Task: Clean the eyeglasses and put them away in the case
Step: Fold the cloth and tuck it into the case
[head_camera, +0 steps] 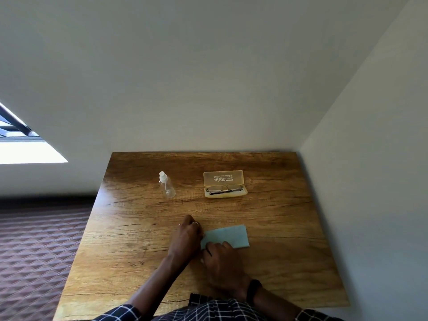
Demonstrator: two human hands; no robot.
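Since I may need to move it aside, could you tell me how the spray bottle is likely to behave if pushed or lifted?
The spray bottle looks clear and mostly empty, so it is probably light. It stands tall on a narrow base, so a push near the top would likely tip it. Being round, it may roll on the table.

Tabletop (139, 228): passable gap between upright spray bottle (166, 185) and open case (224, 184) near far edge; wall (370, 181) bounds right edge
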